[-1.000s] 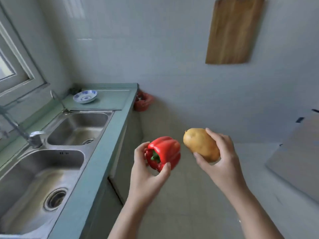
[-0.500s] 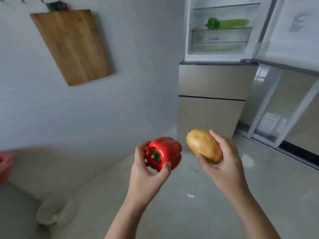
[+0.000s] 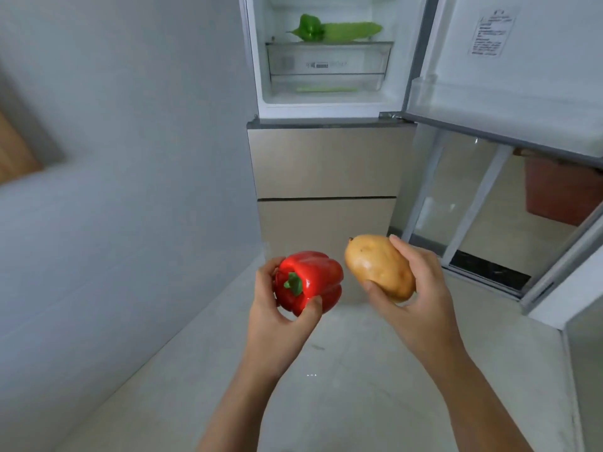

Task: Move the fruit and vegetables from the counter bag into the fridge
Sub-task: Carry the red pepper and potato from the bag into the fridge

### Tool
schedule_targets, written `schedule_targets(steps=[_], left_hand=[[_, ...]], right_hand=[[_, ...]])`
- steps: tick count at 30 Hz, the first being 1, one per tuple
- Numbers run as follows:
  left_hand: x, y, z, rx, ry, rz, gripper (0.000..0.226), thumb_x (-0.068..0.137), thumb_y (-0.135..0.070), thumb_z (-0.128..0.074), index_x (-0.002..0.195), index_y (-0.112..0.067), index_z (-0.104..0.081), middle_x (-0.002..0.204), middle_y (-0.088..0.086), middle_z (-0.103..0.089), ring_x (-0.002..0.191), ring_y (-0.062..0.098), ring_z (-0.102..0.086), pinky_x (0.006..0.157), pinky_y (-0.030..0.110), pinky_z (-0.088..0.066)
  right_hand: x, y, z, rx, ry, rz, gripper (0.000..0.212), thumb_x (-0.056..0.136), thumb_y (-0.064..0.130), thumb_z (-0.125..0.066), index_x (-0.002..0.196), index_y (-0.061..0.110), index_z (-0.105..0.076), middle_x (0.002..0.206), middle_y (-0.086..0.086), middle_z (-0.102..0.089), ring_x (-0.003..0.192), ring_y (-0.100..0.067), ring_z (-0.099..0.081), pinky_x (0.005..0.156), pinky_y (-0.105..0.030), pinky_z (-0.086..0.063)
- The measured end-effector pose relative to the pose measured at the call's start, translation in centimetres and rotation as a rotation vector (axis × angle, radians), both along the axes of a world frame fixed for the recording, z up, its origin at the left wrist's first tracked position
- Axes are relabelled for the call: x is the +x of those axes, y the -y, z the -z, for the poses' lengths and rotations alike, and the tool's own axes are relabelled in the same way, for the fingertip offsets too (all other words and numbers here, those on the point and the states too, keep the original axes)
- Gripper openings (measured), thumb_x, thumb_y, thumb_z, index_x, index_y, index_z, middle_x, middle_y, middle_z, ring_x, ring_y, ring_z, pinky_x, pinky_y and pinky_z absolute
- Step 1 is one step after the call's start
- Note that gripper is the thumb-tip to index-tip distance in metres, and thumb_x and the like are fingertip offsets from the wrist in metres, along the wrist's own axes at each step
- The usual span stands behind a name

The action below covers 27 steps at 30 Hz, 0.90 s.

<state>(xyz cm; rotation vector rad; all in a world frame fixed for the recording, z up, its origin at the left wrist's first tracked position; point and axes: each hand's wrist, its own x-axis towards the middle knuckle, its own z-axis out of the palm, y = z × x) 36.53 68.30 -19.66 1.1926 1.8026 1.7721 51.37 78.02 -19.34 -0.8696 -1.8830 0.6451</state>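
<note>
My left hand grips a red bell pepper with its green stem facing me. A yellowish-brown potato rests in my right hand, held from the side. Both are at chest height in front of the fridge, whose upper compartment stands open. Inside, a green pepper and a long green vegetable lie on a shelf above a clear drawer. The counter bag is out of view.
The open fridge door swings out at the upper right, with a door bin on it. A grey wall runs along the left. A sliding glass door is behind the fridge door. Pale floor stretches ahead.
The view has swung right from the sink and counter past the wall to the open fridge, which is now closer. Both hands keep the same grip on pepper and potato.
</note>
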Motion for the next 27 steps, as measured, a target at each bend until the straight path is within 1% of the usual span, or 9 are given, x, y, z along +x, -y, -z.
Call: schedule_targets(steps=[3, 5, 8, 10, 14, 18, 21, 25, 27], left_hand=[[-4.3, -5.9, -1.4, 0.021, -0.007, 0.022, 0.057, 0.061, -0.037, -0.063, 0.113, -0.032, -0.042, 0.105, -0.018, -0.052, 0.089, -0.006, -0.052, 0.070, 0.005, -0.040], [-6.8, -9.3, -2.2, 0.034, -0.028, 0.012, 0.058, 0.063, -0.032, -0.063, 0.117, -0.028, -0.042, 0.108, -0.017, -0.052, 0.091, -0.007, -0.051, 0.071, 0.004, -0.040], [-9.5, -13.9, -3.0, 0.055, -0.020, 0.027, 0.061, 0.061, -0.041, -0.062, 0.118, -0.029, -0.042, 0.108, -0.017, -0.052, 0.092, -0.007, -0.051, 0.072, 0.004, -0.040], [-10.6, -16.7, -3.2, 0.054, -0.020, 0.043, 0.060, 0.059, -0.046, -0.058, 0.115, -0.032, -0.042, 0.108, -0.018, -0.052, 0.093, -0.007, -0.051, 0.072, 0.004, -0.040], [-12.1, -22.6, -3.5, 0.027, -0.035, 0.053, 0.066, 0.057, -0.050, -0.057, 0.118, -0.030, -0.042, 0.110, -0.016, -0.051, 0.095, -0.007, -0.050, 0.072, 0.005, -0.041], [-13.7, -29.4, -4.3, 0.043, -0.076, 0.035, 0.068, 0.057, -0.050, -0.056, 0.119, -0.029, -0.042, 0.110, -0.017, -0.051, 0.094, -0.009, -0.050, 0.071, 0.003, -0.040], [-14.7, -34.7, -5.1, 0.077, -0.069, -0.009, 0.067, 0.056, -0.049, -0.056, 0.119, -0.029, -0.044, 0.109, -0.018, -0.052, 0.094, -0.009, -0.051, 0.069, 0.003, -0.040], [-15.7, -40.7, -6.5, 0.089, -0.073, -0.052, 0.060, 0.055, -0.049, -0.056, 0.113, -0.039, -0.045, 0.105, -0.022, -0.053, 0.094, -0.012, -0.051, 0.069, 0.002, -0.040], [-16.5, -43.2, -7.1, 0.091, -0.102, -0.076, 0.064, 0.055, -0.051, -0.056, 0.116, -0.039, -0.044, 0.108, -0.021, -0.052, 0.095, -0.013, -0.049, 0.071, 0.001, -0.039]], right_hand=[[-4.8, -5.9, -2.2, 0.035, 0.039, 0.000, 0.066, 0.070, 0.015, -0.077, 0.128, 0.026, -0.045, 0.117, 0.005, -0.042, 0.099, 0.008, -0.040, 0.078, 0.004, -0.031], [-7.2, -9.3, -3.5, 0.049, 0.057, 0.003, 0.067, 0.070, 0.015, -0.077, 0.129, 0.023, -0.046, 0.118, 0.005, -0.042, 0.103, 0.001, -0.040, 0.079, 0.003, -0.032], [-9.2, -13.8, -4.3, 0.089, 0.036, 0.014, 0.066, 0.070, 0.013, -0.078, 0.127, 0.024, -0.047, 0.117, 0.004, -0.042, 0.103, 0.001, -0.040, 0.081, -0.003, -0.037], [-9.7, -16.4, -4.5, 0.087, 0.044, 0.025, 0.066, 0.070, 0.015, -0.077, 0.125, 0.030, -0.044, 0.118, 0.005, -0.042, 0.103, 0.001, -0.039, 0.078, -0.009, -0.038], [-10.6, -22.0, -5.0, 0.090, 0.019, 0.072, 0.066, 0.071, 0.017, -0.077, 0.125, 0.033, -0.042, 0.116, 0.007, -0.039, 0.096, 0.011, -0.039, 0.079, -0.014, -0.038], [-11.9, -28.7, -5.5, 0.142, 0.005, 0.090, 0.065, 0.071, 0.018, -0.077, 0.128, 0.021, -0.047, 0.117, 0.005, -0.041, 0.097, 0.007, -0.039, 0.077, -0.003, -0.036], [-12.6, -34.2, -6.1, 0.138, 0.000, 0.074, 0.066, 0.071, 0.018, -0.077, 0.129, 0.023, -0.047, 0.118, 0.006, -0.040, 0.099, 0.003, -0.038, 0.078, 0.004, -0.031], [-14.2, -40.9, -7.7, 0.144, -0.011, 0.041, 0.066, 0.069, 0.019, -0.077, 0.128, 0.023, -0.048, 0.118, 0.007, -0.041, 0.097, 0.004, -0.038, 0.076, 0.004, -0.031], [-15.4, -43.6, -8.5, 0.140, -0.007, 0.015, 0.066, 0.069, 0.019, -0.077, 0.128, 0.023, -0.048, 0.117, 0.007, -0.041, 0.095, 0.006, -0.037, 0.075, 0.005, -0.031]])
